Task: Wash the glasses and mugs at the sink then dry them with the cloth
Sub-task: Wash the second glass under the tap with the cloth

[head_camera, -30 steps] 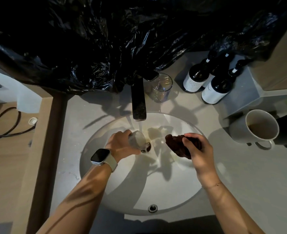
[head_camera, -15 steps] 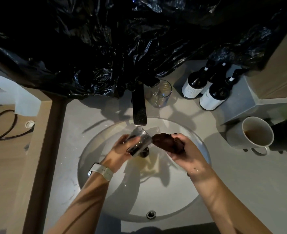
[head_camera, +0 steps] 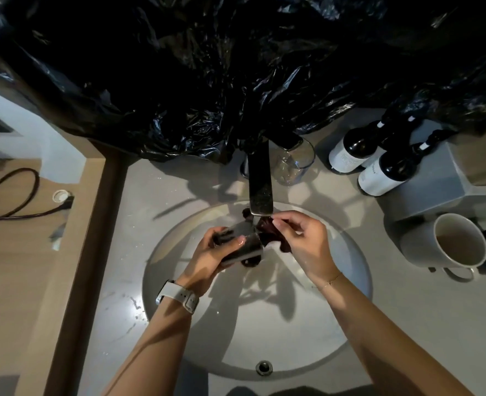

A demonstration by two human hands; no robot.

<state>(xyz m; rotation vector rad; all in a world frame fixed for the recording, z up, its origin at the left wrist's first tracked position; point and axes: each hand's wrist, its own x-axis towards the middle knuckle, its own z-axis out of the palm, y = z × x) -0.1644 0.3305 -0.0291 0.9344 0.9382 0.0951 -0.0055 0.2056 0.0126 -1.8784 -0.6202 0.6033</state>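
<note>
From the head camera, a round white basin (head_camera: 307, 324) is sitting sunk in a pale grey stone countertop (head_camera: 421, 324), with crumpled black plastic sheeting (head_camera: 207, 67) hanging over the wall behind. The left hand (head_camera: 207, 257) is gripping a clear drinking glass (head_camera: 240, 245) on its side over the basin, just under the flat dark tap spout (head_camera: 259, 181). The right hand (head_camera: 304, 241) is pinching a dark brown cloth (head_camera: 267, 231) against the glass's mouth. A second clear tumbler (head_camera: 293, 164) is standing beside the tap, dark labelled bottles (head_camera: 379, 170) behind right, a white ceramic mug (head_camera: 453, 244) at right. A dark cable (head_camera: 10, 195) is looping over wood at left.
</note>
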